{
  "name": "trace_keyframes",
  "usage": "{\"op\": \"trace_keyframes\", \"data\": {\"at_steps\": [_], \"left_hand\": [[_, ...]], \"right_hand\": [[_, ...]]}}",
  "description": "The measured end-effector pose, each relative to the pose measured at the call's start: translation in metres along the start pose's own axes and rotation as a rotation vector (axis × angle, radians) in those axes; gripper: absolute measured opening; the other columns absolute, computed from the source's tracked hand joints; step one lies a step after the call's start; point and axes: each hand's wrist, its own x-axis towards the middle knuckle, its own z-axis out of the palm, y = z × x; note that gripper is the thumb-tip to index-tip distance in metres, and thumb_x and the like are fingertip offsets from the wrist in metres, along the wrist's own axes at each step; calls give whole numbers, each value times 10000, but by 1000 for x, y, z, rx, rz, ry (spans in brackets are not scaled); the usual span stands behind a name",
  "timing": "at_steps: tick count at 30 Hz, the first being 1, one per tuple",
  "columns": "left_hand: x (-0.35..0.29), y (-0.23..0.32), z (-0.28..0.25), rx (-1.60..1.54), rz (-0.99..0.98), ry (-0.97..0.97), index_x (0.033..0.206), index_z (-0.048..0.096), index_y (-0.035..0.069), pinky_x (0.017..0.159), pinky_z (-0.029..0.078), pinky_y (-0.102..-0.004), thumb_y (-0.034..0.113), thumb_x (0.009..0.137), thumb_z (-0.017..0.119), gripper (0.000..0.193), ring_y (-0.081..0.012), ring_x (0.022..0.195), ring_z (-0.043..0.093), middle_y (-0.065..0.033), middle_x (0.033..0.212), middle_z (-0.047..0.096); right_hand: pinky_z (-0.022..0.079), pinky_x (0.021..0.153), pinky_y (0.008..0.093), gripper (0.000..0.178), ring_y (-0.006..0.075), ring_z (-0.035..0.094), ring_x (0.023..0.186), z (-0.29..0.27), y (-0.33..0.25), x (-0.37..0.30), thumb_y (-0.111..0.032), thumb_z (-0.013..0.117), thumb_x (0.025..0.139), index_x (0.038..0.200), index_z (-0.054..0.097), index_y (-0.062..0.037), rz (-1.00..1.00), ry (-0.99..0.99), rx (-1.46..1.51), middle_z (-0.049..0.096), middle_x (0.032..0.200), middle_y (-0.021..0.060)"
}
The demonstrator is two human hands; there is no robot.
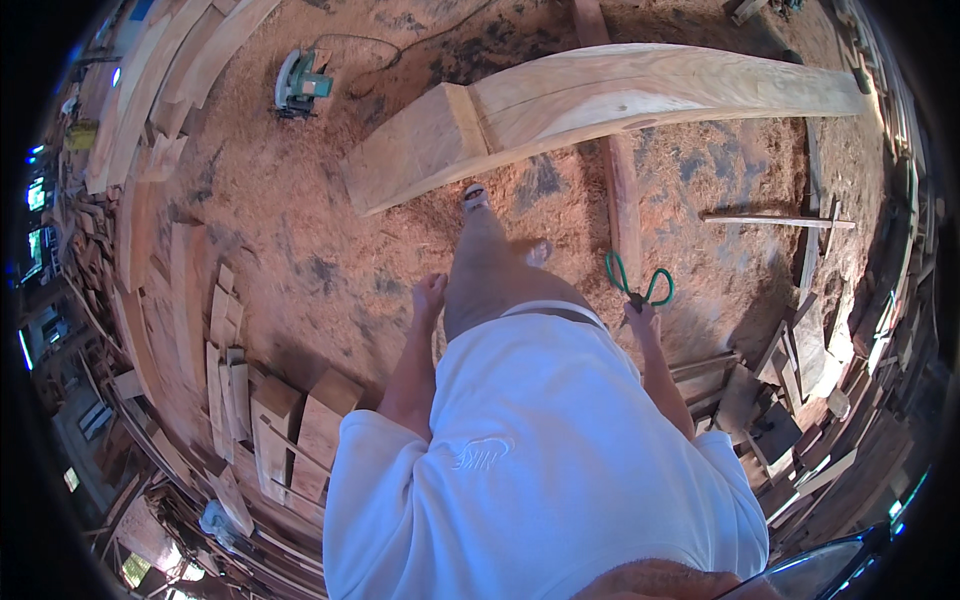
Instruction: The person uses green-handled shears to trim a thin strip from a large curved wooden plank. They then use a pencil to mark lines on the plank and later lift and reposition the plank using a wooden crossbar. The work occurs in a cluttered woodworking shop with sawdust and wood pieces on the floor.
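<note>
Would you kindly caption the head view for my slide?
Right hand holding a green-looped object before a curved timber beam, with a circular saw on the dusty floor.

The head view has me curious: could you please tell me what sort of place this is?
Probably a woodworking shop or sawmill: a large timber lies ahead of the person, what looks like a circular saw rests on the shavings-strewn ground, and boards lie along the left side.

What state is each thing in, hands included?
Left hand: seems curled, nothing visible held
Right hand: closed on green loops
Green loops: spread apart
Saw: set down on floor, on/off can't tell
Cord: uncoiled
Beam: curved, lying across timber
</note>
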Motion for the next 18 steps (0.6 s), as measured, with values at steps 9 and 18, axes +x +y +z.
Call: {"op": "trace_keyframes", "data": {"at_steps": [9, 18], "left_hand": [[36, 23, 4, -258, -233, -55, 1085, 726, -10, 639, 514, -292, 337, 1012, 653, 363, -128, 718, 642, -61, 845, 703], [79, 104, -2, -401, -178, -27, 1195, 690, 3, 711, 534, -311, 323, 1031, 629, 365, -146, 792, 652, -68, 973, 713]], "right_hand": [[540, 808, 410, 274, 270, 715, 893, -22, -116, 28, -287, 725, 975, 1141, 751, -72, -252, -5, 112, 750, 956, 126], [546, 753, 409, 220, 272, 710, 833, -61, -190, 103, -225, 780, 934, 1035, 765, -29, -536, 86, -108, 732, 898, 135]]}}
